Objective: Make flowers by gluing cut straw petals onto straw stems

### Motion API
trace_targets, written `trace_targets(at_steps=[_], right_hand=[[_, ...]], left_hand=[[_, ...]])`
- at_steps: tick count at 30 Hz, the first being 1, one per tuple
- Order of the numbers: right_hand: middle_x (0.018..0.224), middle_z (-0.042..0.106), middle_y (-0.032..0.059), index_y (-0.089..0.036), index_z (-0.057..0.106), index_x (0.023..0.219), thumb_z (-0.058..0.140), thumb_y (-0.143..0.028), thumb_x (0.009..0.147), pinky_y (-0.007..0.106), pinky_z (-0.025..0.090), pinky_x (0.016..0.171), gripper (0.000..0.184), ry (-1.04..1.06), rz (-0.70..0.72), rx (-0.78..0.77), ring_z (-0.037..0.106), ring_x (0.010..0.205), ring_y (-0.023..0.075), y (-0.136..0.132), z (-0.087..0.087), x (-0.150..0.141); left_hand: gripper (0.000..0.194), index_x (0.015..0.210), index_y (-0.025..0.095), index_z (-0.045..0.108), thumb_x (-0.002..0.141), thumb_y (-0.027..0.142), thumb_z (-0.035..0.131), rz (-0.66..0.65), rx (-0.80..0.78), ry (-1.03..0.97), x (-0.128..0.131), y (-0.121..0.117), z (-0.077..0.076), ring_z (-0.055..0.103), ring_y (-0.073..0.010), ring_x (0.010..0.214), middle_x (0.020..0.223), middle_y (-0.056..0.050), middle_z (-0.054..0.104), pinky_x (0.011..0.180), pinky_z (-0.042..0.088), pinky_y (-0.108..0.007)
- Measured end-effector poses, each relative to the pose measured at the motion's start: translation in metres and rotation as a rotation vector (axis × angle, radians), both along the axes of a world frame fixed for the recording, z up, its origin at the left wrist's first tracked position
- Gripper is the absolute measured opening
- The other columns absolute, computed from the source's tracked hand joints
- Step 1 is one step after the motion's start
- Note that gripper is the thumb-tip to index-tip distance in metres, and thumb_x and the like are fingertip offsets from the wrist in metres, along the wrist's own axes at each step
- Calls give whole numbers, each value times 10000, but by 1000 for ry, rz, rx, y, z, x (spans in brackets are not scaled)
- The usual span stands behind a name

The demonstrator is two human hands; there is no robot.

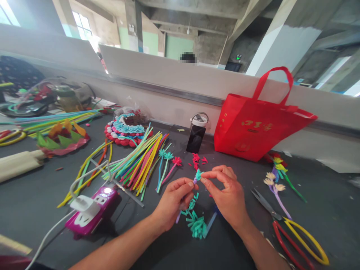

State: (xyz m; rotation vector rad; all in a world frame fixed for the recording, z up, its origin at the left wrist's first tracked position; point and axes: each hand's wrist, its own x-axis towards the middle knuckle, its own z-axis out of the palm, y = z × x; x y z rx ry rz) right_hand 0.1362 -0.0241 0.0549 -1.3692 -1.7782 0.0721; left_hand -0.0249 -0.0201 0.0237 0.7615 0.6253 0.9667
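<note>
Between the fingertips of my left hand [177, 198] is the purple pipe-cleaner stem of a small flower [198, 174]. My right hand [227, 193] pinches the teal petals at its top with thumb and index finger. Below both hands lies a heap of cut teal pipe-cleaner pieces [197, 225], partly behind my left hand. Beyond them are some red cut pieces [196, 160]. Left of these lie finished-looking flowers, one with a red head [177, 161] and two with teal heads [168, 155]. To the right of my right hand rest scissors [277, 216] with red and yellow handles.
A bundle of coloured pipe cleaners [149, 161] lies left of centre, near a purple power strip [94, 212] with a white cable. A phone [196, 138] leans on a bottle beside a red bag [255, 127]. More flowers [274, 182] lie at right.
</note>
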Motion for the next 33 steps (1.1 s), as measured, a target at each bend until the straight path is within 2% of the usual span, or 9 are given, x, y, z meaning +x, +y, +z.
trace_targets(at_steps=[6,13,22,33], right_hand=[[818,604,26,-258,704,825,626,-324,886,375,423,823,119,23,12,11,554,879,221,-1,-1,-3],[820,604,21,-249,704,835,642,-325,877,363,419,814,107,64,31,11,551,871,214,-1,-2,-3],[811,597,1,-250,710,842,678,-305,858,347,414,803,65,95,50,28,548,854,200,-1,-4,-3],[815,598,0,-250,704,848,678,-291,862,344,417,800,51,93,52,29,551,850,197,-1,-4,-3]], left_hand=[[209,777,129,631,822,334,642,-13,-8,1,-1,1,-1,187,-37,399,458,84,335,417,96,-227],[209,760,137,606,851,325,603,-60,-28,-45,-4,2,-4,126,-40,415,477,102,234,405,97,-208],[155,809,190,511,862,304,602,-42,-38,-60,-3,1,-1,146,-36,400,486,101,322,392,83,-193],[162,787,168,548,833,298,633,-35,-49,-73,-1,1,-2,193,-23,394,529,77,388,393,91,-198]])
